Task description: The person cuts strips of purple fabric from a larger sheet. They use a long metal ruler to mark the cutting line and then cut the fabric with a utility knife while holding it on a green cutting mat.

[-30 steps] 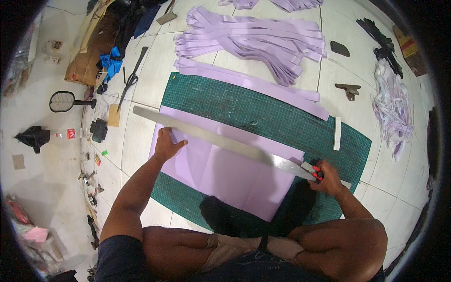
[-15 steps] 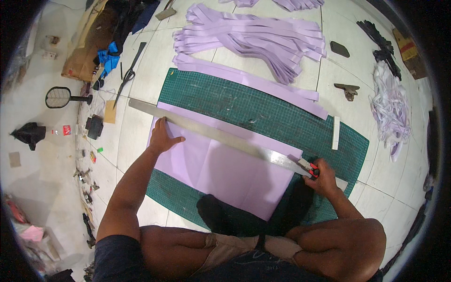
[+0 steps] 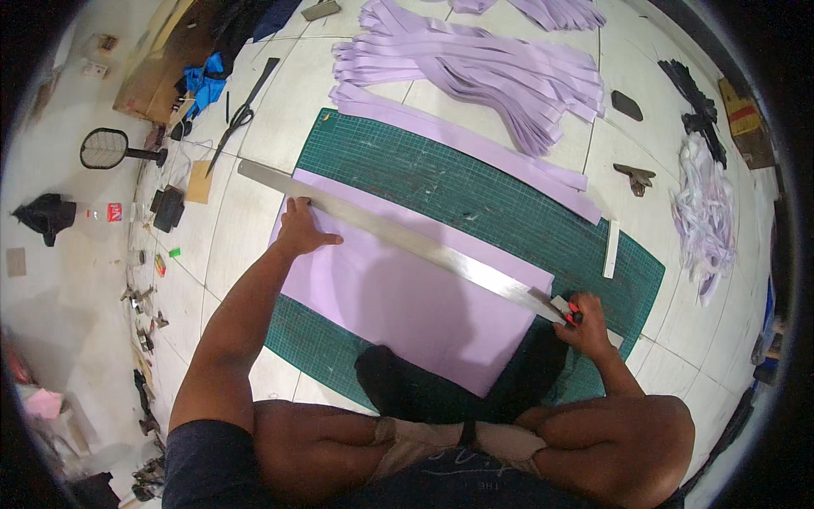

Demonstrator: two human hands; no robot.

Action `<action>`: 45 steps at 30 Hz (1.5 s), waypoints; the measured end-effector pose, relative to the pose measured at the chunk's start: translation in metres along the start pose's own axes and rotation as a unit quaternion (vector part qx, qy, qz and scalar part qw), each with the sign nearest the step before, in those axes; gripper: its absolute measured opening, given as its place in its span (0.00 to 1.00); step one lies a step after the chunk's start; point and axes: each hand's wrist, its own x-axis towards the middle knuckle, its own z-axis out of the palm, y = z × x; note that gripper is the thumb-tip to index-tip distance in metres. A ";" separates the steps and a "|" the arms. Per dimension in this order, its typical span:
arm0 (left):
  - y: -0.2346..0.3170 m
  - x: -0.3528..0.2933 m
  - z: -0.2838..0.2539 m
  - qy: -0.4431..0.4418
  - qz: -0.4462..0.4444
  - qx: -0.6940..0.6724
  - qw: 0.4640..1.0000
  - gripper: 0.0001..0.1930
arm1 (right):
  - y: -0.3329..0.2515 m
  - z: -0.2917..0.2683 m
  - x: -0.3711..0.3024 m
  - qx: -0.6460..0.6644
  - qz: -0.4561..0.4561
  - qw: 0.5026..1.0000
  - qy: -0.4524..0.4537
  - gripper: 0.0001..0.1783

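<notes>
The person sits cross-legged on the tiled floor over a green cutting mat (image 3: pixel 475 182), a lilac sheet (image 3: pixel 407 297) spread flat on it. The left hand (image 3: pixel 298 231) lies open, fingers splayed — pressing on the sheet right at a long steel ruler (image 3: pixel 398 239) that runs slantwise across it. The right hand (image 3: pixel 585 327) is closed round a red-handled cutter (image 3: pixel 570 312) at the ruler's far right end. Cut lilac strips (image 3: pixel 483 68) lie heaped beyond the mat, scissors (image 3: pixel 242 114) to the left.

The person wears a dark navy short-sleeved shirt, with both forearms bare.
</notes>
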 end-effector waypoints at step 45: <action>0.013 0.021 0.007 -0.011 -0.042 0.030 0.999 0.57 | -0.002 -0.025 -0.026 -0.012 0.195 0.980 0.043 0.39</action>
